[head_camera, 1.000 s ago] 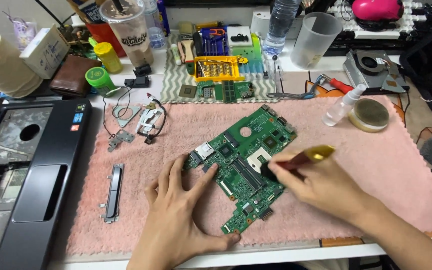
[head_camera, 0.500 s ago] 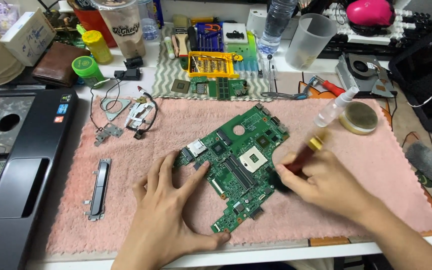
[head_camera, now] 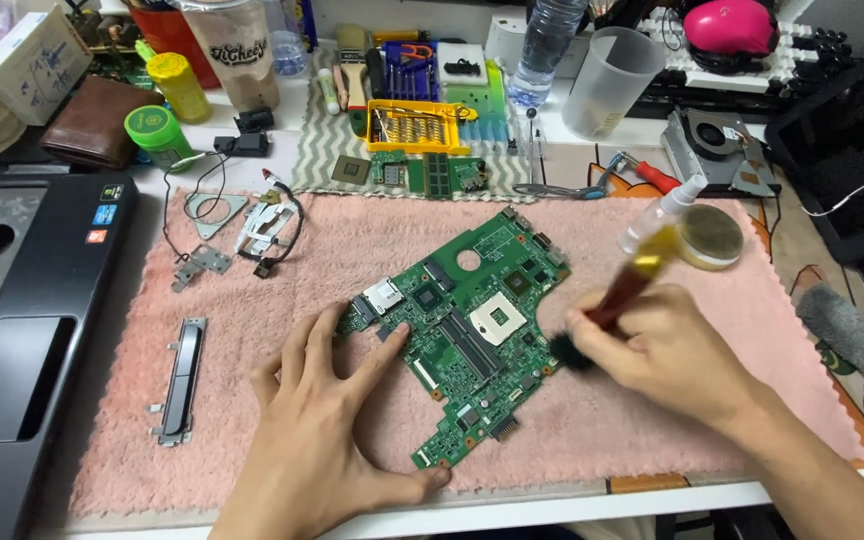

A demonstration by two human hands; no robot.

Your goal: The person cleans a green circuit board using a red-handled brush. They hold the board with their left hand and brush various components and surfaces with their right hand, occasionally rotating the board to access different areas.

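Taking the green laptop motherboard [head_camera: 467, 335] as the landmark and going left to right: far to its left the black laptop palmrest shell [head_camera: 27, 330] lies at the table [head_camera: 552, 495] edge, and nearer it a slim grey metal bracket strip [head_camera: 180, 378] rests on the fluffy pink towel [head_camera: 372, 240] that carries the board at its middle. The left hand [head_camera: 327, 430] lies flat with fingers spread apart, gripping nothing, its fingertips pressing the board's left edge and its thumb near the lower corner. To the board's right, the right hand [head_camera: 657, 350] is closed around a red-and-amber handled brush [head_camera: 627, 285], whose dark bristle tip touches the board's right edge. Behind that hand stands a round tin with a yellowish lid [head_camera: 709, 237]. I judge this to be dusting the board; further strokes would call for steady bracing by the flat hand. Compared with half a second ago, the handle tilts more upright, and the brush tip has shifted slightly towards the board's edge.
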